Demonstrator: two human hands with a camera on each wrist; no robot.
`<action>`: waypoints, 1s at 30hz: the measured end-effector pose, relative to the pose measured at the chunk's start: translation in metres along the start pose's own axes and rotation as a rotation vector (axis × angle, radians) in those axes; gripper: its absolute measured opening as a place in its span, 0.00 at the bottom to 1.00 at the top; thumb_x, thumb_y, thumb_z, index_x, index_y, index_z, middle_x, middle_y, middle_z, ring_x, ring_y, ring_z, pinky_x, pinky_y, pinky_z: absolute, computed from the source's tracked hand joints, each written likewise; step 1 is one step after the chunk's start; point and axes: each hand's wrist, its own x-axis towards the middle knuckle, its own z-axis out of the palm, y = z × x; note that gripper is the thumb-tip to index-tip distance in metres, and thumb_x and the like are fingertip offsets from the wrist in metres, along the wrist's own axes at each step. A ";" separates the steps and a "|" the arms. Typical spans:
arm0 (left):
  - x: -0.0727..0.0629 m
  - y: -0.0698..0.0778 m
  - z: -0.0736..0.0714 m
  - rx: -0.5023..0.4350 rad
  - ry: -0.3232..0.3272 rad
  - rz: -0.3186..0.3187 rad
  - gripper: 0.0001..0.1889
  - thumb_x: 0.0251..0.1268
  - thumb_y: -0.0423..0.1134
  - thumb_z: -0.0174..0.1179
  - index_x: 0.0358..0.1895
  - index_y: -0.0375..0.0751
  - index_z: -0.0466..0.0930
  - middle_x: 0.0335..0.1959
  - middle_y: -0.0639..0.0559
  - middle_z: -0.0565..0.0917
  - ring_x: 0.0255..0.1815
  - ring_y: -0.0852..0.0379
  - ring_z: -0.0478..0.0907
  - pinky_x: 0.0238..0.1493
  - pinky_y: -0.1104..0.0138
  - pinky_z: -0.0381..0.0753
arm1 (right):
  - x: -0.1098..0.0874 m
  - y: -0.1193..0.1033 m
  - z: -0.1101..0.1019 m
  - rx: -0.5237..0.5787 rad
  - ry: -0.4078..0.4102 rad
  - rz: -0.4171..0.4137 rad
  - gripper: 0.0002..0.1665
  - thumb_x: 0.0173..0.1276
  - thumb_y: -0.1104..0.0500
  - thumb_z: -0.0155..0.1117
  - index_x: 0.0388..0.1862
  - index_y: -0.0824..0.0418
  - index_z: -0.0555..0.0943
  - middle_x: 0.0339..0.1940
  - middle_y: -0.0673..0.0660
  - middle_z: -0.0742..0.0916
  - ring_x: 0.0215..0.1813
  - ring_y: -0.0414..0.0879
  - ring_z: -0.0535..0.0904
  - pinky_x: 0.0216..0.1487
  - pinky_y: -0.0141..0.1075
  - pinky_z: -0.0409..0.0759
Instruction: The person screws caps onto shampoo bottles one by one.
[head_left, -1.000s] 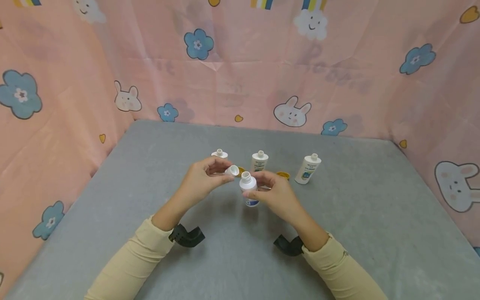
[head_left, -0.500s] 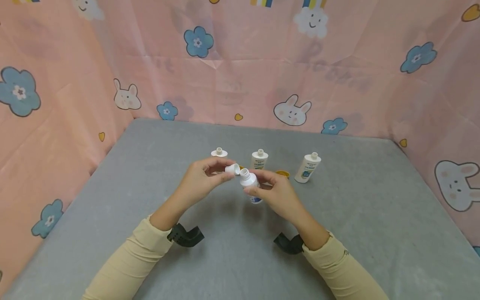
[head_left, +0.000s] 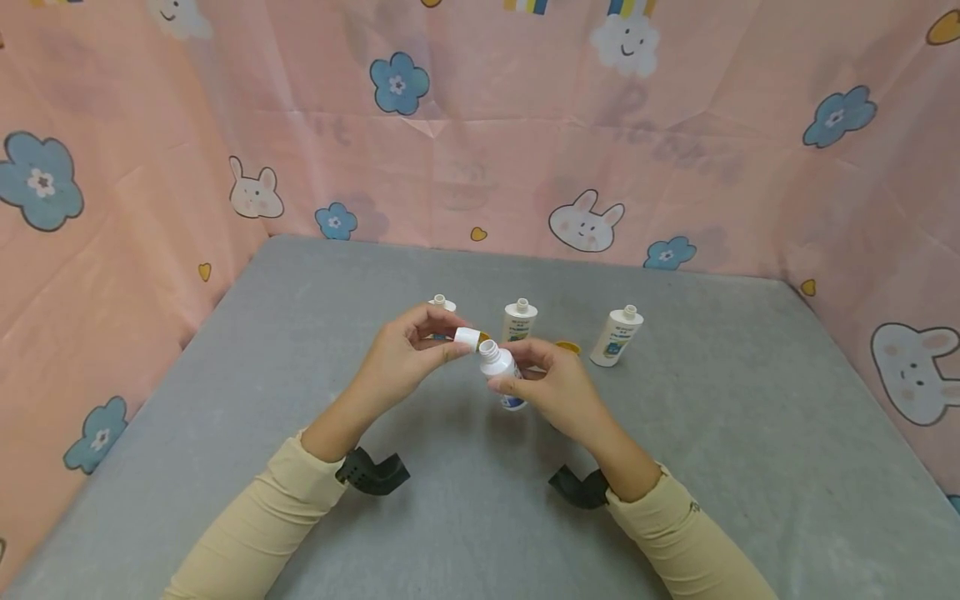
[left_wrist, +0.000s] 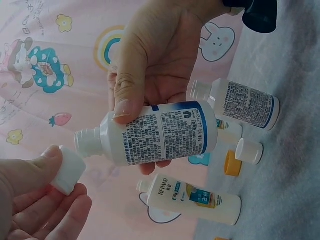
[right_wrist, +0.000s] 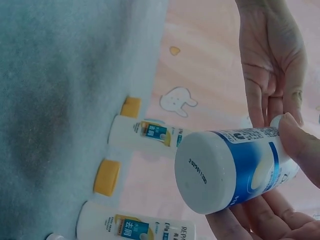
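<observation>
My left hand (head_left: 405, 350) pinches a small white screw cap (head_left: 467, 337) between thumb and fingers. Close to it, my right hand (head_left: 555, 385) grips a white bottle (head_left: 497, 360) with a blue-edged printed label, held above the table. Its threaded neck is bare and leans toward the cap. A narrow gap separates cap and neck in the left wrist view, where the bottle's fine print (left_wrist: 167, 134) faces the camera. The right wrist view shows the bottle's round base (right_wrist: 202, 172) with a stamped number; there the bottle and right thumb mostly cover the cap.
Uncapped cream bottles (head_left: 520, 318) stand behind the hands, another (head_left: 617, 336) to the right and one (head_left: 442, 302) partly behind the left hand. Yellow caps (head_left: 567, 346) lie between them. The left wrist view adds a second blue-striped white bottle (left_wrist: 247, 105) and a loose white cap (left_wrist: 249, 151).
The bottle has tipped from nearly upright so that its neck leans left. In my left hand the cap has turned, its hollow side now away from the head camera and toward the neck.
</observation>
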 end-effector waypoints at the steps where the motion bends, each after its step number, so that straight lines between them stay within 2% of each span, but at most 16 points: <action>1: 0.000 0.000 0.000 -0.014 0.006 -0.004 0.14 0.60 0.31 0.69 0.49 0.36 0.81 0.49 0.42 0.85 0.48 0.51 0.86 0.49 0.67 0.87 | 0.000 0.000 0.000 0.000 0.001 -0.005 0.24 0.59 0.62 0.76 0.54 0.66 0.82 0.52 0.62 0.88 0.53 0.52 0.85 0.57 0.44 0.85; 4: -0.001 0.002 0.000 -0.048 0.016 -0.006 0.14 0.60 0.30 0.69 0.48 0.34 0.83 0.49 0.41 0.84 0.45 0.53 0.87 0.48 0.67 0.87 | -0.001 -0.001 -0.001 -0.006 0.004 -0.014 0.24 0.58 0.61 0.77 0.54 0.66 0.83 0.51 0.61 0.88 0.53 0.52 0.85 0.58 0.45 0.84; 7: -0.002 0.002 -0.001 -0.036 0.021 -0.005 0.14 0.60 0.32 0.70 0.49 0.36 0.84 0.50 0.42 0.85 0.44 0.56 0.87 0.48 0.68 0.87 | -0.001 -0.001 -0.001 -0.012 0.000 -0.019 0.24 0.58 0.60 0.77 0.53 0.65 0.83 0.51 0.61 0.88 0.53 0.52 0.85 0.58 0.45 0.84; 16: -0.006 0.005 0.002 -0.057 0.007 -0.003 0.15 0.60 0.33 0.70 0.50 0.37 0.86 0.51 0.44 0.86 0.46 0.59 0.87 0.50 0.67 0.86 | -0.003 -0.001 -0.002 -0.008 -0.011 -0.011 0.24 0.58 0.59 0.77 0.53 0.64 0.84 0.51 0.60 0.88 0.55 0.53 0.85 0.58 0.45 0.84; 25: -0.007 0.004 0.005 -0.054 0.003 0.044 0.16 0.59 0.31 0.70 0.51 0.34 0.86 0.52 0.43 0.85 0.48 0.53 0.87 0.49 0.67 0.87 | -0.004 -0.003 -0.002 0.001 -0.021 0.000 0.24 0.58 0.59 0.77 0.53 0.64 0.84 0.51 0.60 0.88 0.56 0.53 0.85 0.59 0.45 0.84; 30: -0.008 0.003 0.005 -0.056 -0.004 0.065 0.15 0.59 0.30 0.69 0.51 0.33 0.86 0.53 0.42 0.85 0.48 0.53 0.87 0.50 0.67 0.87 | -0.004 -0.003 -0.002 0.006 -0.025 -0.008 0.24 0.58 0.59 0.77 0.53 0.64 0.84 0.52 0.60 0.88 0.55 0.53 0.85 0.58 0.44 0.84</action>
